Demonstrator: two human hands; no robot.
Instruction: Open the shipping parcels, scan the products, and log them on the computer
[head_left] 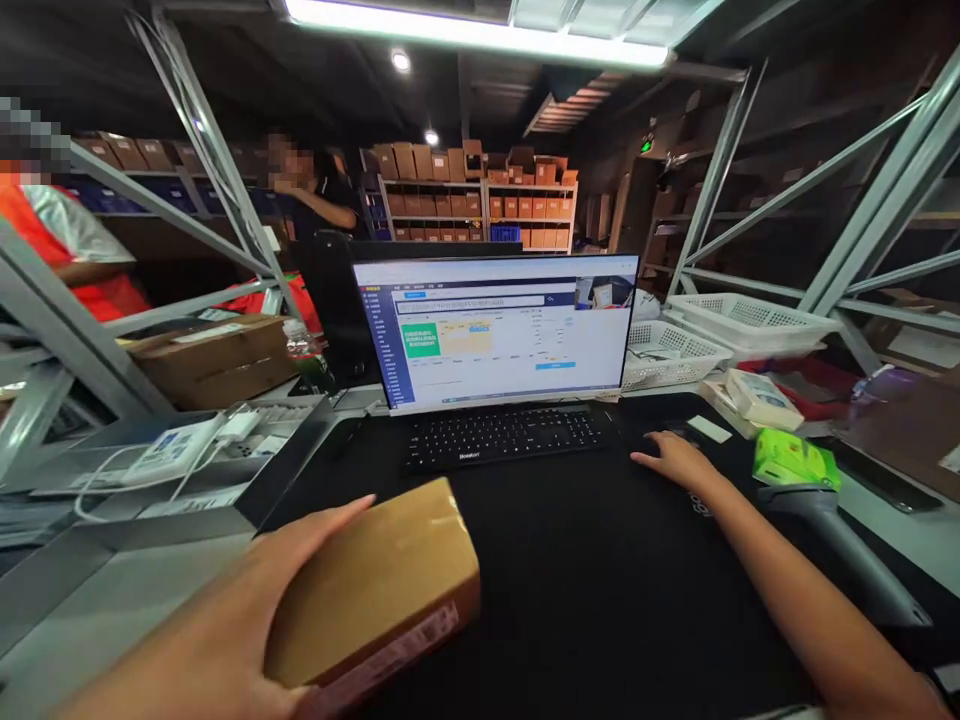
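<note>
A brown cardboard box point(382, 575) with a printed label on its near side is held tilted above the black desk mat point(570, 560). My left hand point(247, 600) wraps round its left end, thumb underneath and fingers over the top. To the right, my right hand point(675, 460) rests low on the mat, with its thumb apart from the fingers. A dark shape like a computer mouse point(681, 433) shows at its fingertips, mostly hidden. Between and beyond my hands lie a black keyboard point(510, 437) and a lit monitor point(495, 330).
A grey barcode scanner point(840, 550) lies by a bright green package point(796, 460). White plastic baskets point(750, 320) stand behind. At left are an open grey box point(150, 570), cables, a large carton point(217, 360) and a bottle point(304, 350). Two people stand beyond the metal frame.
</note>
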